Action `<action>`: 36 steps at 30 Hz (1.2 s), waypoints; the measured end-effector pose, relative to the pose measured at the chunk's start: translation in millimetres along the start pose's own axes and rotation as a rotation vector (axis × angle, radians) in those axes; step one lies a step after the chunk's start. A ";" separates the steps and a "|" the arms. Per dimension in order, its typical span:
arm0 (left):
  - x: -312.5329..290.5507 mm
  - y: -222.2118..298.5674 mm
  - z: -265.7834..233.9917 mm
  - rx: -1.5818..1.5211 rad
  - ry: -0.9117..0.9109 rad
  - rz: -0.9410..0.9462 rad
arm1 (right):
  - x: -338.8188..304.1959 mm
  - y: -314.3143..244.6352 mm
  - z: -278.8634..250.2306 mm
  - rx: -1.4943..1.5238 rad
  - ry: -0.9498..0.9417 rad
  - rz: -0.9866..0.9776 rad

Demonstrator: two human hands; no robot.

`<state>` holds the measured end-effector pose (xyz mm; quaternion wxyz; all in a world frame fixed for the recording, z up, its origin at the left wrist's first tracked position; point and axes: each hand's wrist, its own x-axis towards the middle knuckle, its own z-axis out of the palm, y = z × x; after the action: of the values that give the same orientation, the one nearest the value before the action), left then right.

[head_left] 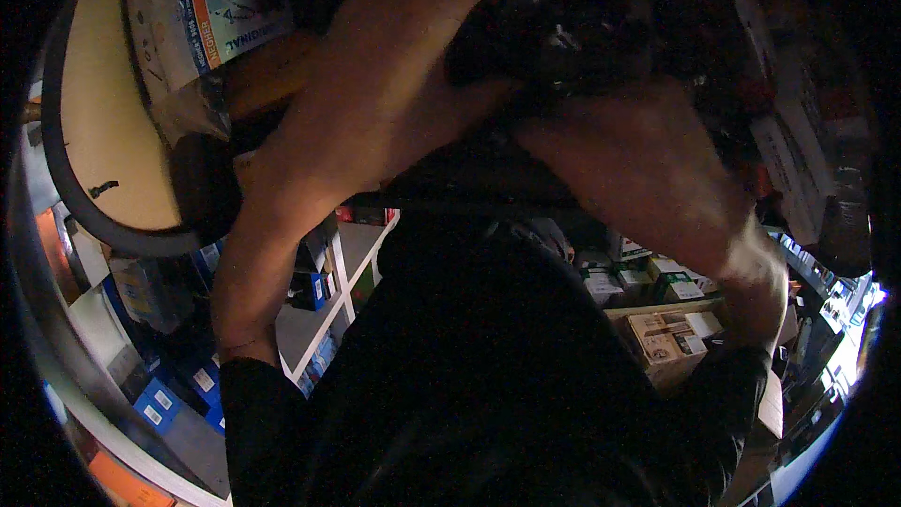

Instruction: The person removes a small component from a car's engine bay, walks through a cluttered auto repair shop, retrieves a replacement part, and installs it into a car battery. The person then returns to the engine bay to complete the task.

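- Landmark: dark, partly glossy object [572, 33] of unclear shape and material, between and beyond the 2 hands; long axis lost in shadow.
- Left hand [399, 84]: at the object's left side, thumb and forefinger spread apart along it; firm grip or not, cannot tell.
- Right hand [629, 150]: at the object's lower edge, fingertips in shadow; spread or pinching, cannot tell. Neither hand clearly nearer.
- Left of the object, past the left hand: white printed carton with blue and orange bands [235, 5]; contents hidden.
- Below-left of it: white shelf unit [319, 333] bearing small boxes.
- Below-right of it: brown cardboard box [666, 343]; contents unclear. Green-and-white small cartons [668, 272] just behind.
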<state>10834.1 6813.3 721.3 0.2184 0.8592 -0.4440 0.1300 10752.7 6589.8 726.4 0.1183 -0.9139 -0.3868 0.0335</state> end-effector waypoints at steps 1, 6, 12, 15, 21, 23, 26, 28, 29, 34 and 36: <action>-0.2 -0.6 -1.8 -0.005 -0.002 0.000 | 4.6 -2.0 6.8 -0.048 -0.043 0.045; -2.9 -1.1 -10.8 -0.015 0.052 -0.016 | 26.8 -12.3 8.5 -0.249 -0.087 0.023; -7.1 4.6 -19.8 -0.035 0.176 -0.047 | 33.8 -9.4 1.6 -0.190 -0.089 -0.131; -11.9 11.4 -24.6 -0.059 0.298 -0.068 | 27.9 4.0 1.7 -0.197 -0.081 -0.168; -35.2 47.6 -40.9 -0.198 0.436 -0.016 | -15.2 10.4 -26.6 0.502 0.498 0.154; -37.4 61.1 -46.1 -0.253 0.338 -0.016 | -32.9 4.5 -37.3 0.667 0.487 0.288; -32.7 83.0 -48.3 -0.294 0.297 -0.002 | -51.0 -9.2 -42.7 0.769 0.581 0.374; -25.8 95.9 -47.6 -0.280 0.349 0.020 | -59.3 -16.2 -44.1 0.699 0.714 0.349; -20.9 99.3 -46.2 -0.224 0.383 0.088 | -62.9 -18.7 -44.3 0.624 0.789 0.317; -7.7 127.1 -42.9 -0.240 0.393 0.158 | -84.2 -35.5 -46.2 0.403 1.030 0.262; -4.7 136.7 -41.5 -0.236 0.397 0.153 | -91.4 -44.7 -45.4 0.439 1.086 0.274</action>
<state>10718.1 6767.2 791.0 0.3899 0.7490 -0.4685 0.2598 10664.6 6545.9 778.4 0.4794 -0.7962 -0.1338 -0.3441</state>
